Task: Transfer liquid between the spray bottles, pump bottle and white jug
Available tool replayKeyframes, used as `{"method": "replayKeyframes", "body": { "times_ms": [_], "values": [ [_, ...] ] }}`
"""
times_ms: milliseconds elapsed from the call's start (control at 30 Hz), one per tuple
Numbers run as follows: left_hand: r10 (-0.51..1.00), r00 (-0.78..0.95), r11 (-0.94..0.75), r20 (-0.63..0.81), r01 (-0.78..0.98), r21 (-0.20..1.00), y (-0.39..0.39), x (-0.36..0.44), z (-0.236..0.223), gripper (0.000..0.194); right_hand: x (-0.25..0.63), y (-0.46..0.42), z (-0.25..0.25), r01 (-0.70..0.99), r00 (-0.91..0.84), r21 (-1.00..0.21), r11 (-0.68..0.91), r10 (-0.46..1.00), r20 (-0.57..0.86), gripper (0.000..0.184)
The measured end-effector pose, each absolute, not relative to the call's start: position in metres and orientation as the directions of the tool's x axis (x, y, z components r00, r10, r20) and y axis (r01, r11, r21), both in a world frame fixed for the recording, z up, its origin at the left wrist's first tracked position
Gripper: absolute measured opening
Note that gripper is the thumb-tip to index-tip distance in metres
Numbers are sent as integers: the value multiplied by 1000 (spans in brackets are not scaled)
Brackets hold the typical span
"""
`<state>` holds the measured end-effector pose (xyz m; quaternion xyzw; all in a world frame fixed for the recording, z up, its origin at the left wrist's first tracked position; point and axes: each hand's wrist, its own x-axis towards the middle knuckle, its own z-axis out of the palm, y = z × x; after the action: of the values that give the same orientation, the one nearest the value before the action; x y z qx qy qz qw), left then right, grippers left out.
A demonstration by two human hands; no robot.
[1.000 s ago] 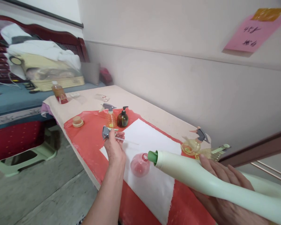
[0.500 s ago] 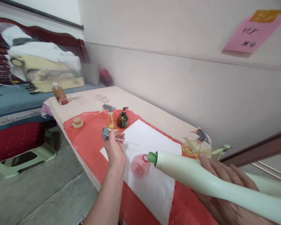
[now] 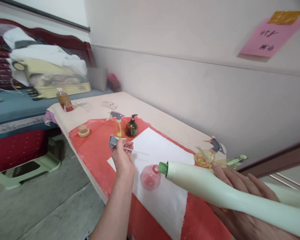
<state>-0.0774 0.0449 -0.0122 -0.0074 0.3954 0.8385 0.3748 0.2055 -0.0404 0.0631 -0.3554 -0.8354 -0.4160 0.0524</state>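
While the left hand (image 3: 122, 161) grips the grey spray head (image 3: 112, 142) away from the pink bottle (image 3: 150, 179), the right hand (image 3: 236, 178) grasps the pale green watering can (image 3: 202, 180), its green tip (image 3: 163, 168) at the bottle's mouth. The bottle sits on the white cloth (image 3: 165, 205), inward from the surface's (image 3: 130, 103) left edge. Being unheld, it likely calls for a slow, slight tilt, tip centred, without nudging the rim.

Beyond your table (image 3: 137, 104), the blue-covered bed (image 3: 12, 108) has a dark-red headboard (image 3: 55, 36); left of the table, you have a red-topped stool (image 3: 20, 150) on grey floor (image 3: 62, 203), and right of it, a pale wall (image 3: 180, 73).
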Motion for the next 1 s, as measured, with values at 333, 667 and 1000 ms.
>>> {"method": "replayKeyframes", "body": {
  "times_ms": [333,667,1000],
  "values": [
    [623,-718,-407,-310,-636,656,45,-78,-11,22,206,-40,64,660,-724,637,397,563,399,48],
    [625,-718,-413,-306,-637,651,45,-78,-11,23,206,-39,64,646,-731,647,406,574,370,52],
    [624,-719,-407,-306,-633,658,44,-79,-9,23,210,-40,61,654,-728,639,404,563,390,52]
  ]
}}
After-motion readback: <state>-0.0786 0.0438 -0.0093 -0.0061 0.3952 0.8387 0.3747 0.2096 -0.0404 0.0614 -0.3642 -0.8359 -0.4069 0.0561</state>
